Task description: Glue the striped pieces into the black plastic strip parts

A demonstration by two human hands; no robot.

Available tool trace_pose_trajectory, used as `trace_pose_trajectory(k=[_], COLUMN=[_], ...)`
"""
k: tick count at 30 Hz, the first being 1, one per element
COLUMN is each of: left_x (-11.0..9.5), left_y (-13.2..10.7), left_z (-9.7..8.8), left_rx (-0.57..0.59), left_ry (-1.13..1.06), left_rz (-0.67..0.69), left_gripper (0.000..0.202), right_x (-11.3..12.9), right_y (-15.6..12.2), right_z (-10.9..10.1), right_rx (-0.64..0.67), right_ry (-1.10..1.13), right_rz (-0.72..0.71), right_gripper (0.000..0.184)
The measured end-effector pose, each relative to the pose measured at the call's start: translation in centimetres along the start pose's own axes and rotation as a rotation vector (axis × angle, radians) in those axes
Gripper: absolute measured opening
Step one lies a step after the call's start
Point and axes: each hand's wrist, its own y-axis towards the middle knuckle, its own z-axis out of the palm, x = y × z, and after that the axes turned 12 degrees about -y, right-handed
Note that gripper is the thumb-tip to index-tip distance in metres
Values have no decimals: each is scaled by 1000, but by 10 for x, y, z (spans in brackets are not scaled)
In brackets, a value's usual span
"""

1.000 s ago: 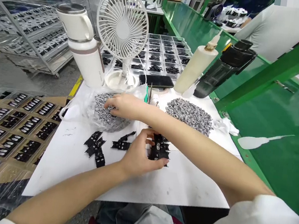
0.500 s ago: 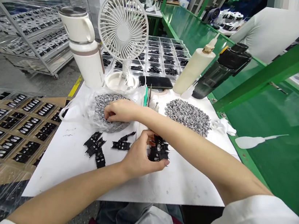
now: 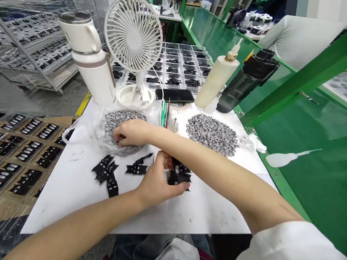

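Observation:
My left hand is wrapped around a black plastic part, close to the white tabletop; my right forearm hides some of it. Crossing over to the left, my right hand dips its curled fingers into small grey pieces in a clear plastic bag. What its fingertips pinch is hidden. Left of my left hand lie a black part with a raised arm and an overlapping group of similar black parts. A loose heap of grey pieces spreads beyond my right forearm.
Behind the bag stand a white flask and a fan. A phone, a squeeze bottle and a dark bottle line the back. Compartment trays sit behind; trays of black parts are at left.
The whole view has shifted slightly. My right hand remains at the grey pieces in the bag, its fingers a little more curled. My left hand still holds the black part.

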Motion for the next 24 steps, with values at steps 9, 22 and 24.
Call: trace_pose_trajectory(k=[9, 22, 24], left_x=[-1, -3, -3], left_y=[1, 0, 0], left_z=[0, 0, -1], left_rx=[4, -8, -15], left_ry=[-9, 17, 16], left_rz=[16, 9, 0], left_gripper=[61, 61, 61], right_x=[-12, -17, -15], right_y=[-1, -1, -3], right_z=[-2, -3, -7], right_rx=[-204, -368, -403], right_ry=[60, -4, 36], right_rz=[195, 222, 235], right_gripper=[12, 22, 23])
